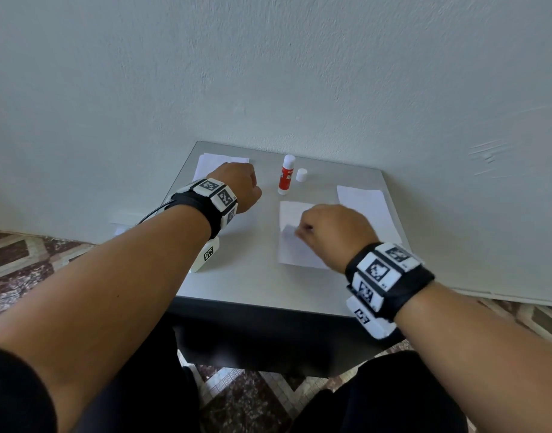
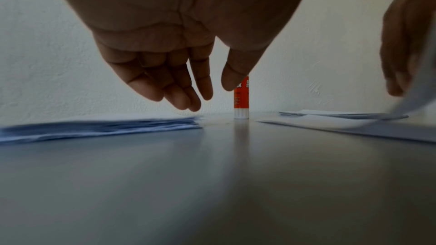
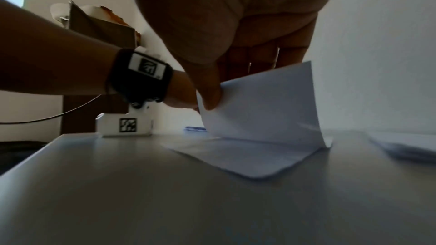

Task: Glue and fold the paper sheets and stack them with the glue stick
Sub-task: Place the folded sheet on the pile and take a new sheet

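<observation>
On the grey square tabletop, a folding step looks under way: the right hand pinches the white paper sheet between thumb and fingers, lifting one half. Next, bring edge to edge squarely and crease. The left hand hovers slack, holding nothing, near the uncapped red-and-white glue stick; bare table lies between the paper piles.

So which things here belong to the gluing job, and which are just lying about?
Job: glue stick, uncapped; cap; centre sheet, edge pinched by right hand; left stack; right stack; left hand.
Lying about: cardboard box.
</observation>
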